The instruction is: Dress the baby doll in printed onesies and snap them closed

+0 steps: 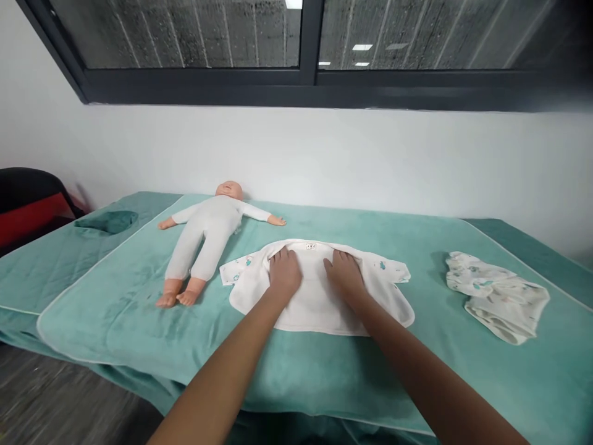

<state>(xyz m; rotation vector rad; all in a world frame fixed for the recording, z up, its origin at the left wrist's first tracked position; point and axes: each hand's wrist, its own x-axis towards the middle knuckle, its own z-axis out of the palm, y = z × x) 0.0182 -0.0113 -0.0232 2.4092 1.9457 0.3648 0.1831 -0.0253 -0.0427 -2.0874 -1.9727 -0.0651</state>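
Observation:
A small white baby top [319, 303] with a faint printed pattern lies spread out flat on the teal blanket [115, 309]. My left hand [283, 272] rests palm down on its left half, fingers stretched toward the collar. My right hand [343, 273] lies flat on its right half, fingers also extended. Both hands press on the cloth and hold nothing. A baby doll [208, 235] in a white bodysuit lies on its back to the left of the top, arms spread, feet toward me.
A crumpled patterned baby garment [498, 293] lies on the blanket at the right. A folded teal cloth [109, 220] sits at the far left corner. A black and red chair [28, 204] stands at the left. White wall and a dark window run behind the table.

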